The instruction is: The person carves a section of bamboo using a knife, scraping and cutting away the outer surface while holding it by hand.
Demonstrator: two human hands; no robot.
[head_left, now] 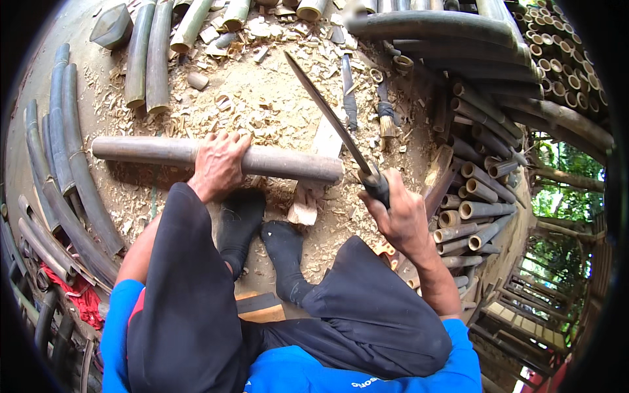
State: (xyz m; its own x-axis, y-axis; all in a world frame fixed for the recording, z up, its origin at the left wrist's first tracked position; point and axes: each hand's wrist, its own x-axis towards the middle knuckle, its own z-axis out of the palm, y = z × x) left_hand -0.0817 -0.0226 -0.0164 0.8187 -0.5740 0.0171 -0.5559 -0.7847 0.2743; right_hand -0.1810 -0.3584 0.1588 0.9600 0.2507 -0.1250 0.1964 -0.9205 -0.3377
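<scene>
My left hand (221,162) is wrapped over the middle of a brown bamboo pole section (288,162), which lies crosswise in front of my feet. The pole's right end rests over a pale wooden block (304,204). In my right hand (402,213) is the dark handle of a machete (327,116), its long blade raised and slanting up to the left. The blade stands apart from the pole, just beyond its right end. My fingers close around the handle, hiding part of it.
Wood chips (262,85) cover the ground ahead. A second knife (349,92) and a brush (386,118) lie beyond the pole. Cut bamboo tubes (485,190) are piled at right, with long bamboo poles (78,157) at left. A plastic container (111,27) sits far left.
</scene>
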